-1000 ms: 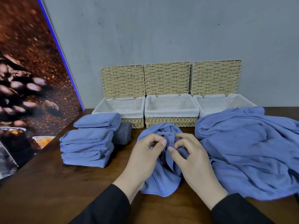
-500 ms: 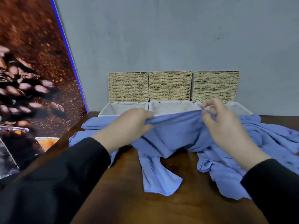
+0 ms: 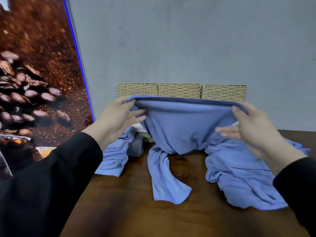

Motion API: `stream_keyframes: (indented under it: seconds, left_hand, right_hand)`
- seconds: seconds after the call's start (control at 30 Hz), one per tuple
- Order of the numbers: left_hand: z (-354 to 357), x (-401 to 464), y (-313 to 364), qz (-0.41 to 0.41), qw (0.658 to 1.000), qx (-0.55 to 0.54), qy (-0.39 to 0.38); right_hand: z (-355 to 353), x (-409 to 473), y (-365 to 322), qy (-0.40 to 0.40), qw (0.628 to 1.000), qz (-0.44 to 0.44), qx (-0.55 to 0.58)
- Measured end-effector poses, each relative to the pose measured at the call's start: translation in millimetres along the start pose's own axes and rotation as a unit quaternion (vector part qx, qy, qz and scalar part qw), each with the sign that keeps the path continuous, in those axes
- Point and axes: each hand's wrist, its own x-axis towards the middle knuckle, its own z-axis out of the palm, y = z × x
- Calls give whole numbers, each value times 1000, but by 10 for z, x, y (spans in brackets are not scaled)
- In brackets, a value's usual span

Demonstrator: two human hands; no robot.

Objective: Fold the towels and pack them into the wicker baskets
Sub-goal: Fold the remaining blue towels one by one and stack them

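Both hands are raised above the table, holding one blue towel stretched between them by its top edge. On the left, the left hand pinches the towel's left corner between thumb and fingers, the fingers lying nearly straight under the cloth. Below and behind that hand, a stack of folded blue towels sits on the table, with a dark striped cloth just beside it on the right.

The towel hangs in a sagging curve from the taut hem. Its lower end trails down onto the table and lies there twisted, between the stack and the loose pile.

Behind the towel, three wicker lids stand upright in a row against the grey wall. The baskets under them are mostly hidden by the held cloth; only a bit of weave and white lining shows near the left hand.

On the right, the right hand pinches the towel's other corner with the thumb on top, while its remaining fingers are spread and point inward. Below that hand, a pile of unfolded blue towels lies crumpled on the table. Black sleeves cover both forearms. A coffee-bean poster fills the far left.
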Motion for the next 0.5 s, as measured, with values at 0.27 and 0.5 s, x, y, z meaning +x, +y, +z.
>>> stream_keyframes:
  seconds: [0.27,0.5]
  left_hand:
    - [204,-207,549,288,956,-48,16]
    - [18,-192,514,159,956,237,71]
  right_hand:
    - [30,-310,-596,161,925,-324,121]
    - [-110,-336,-442,187,964,-189,4]
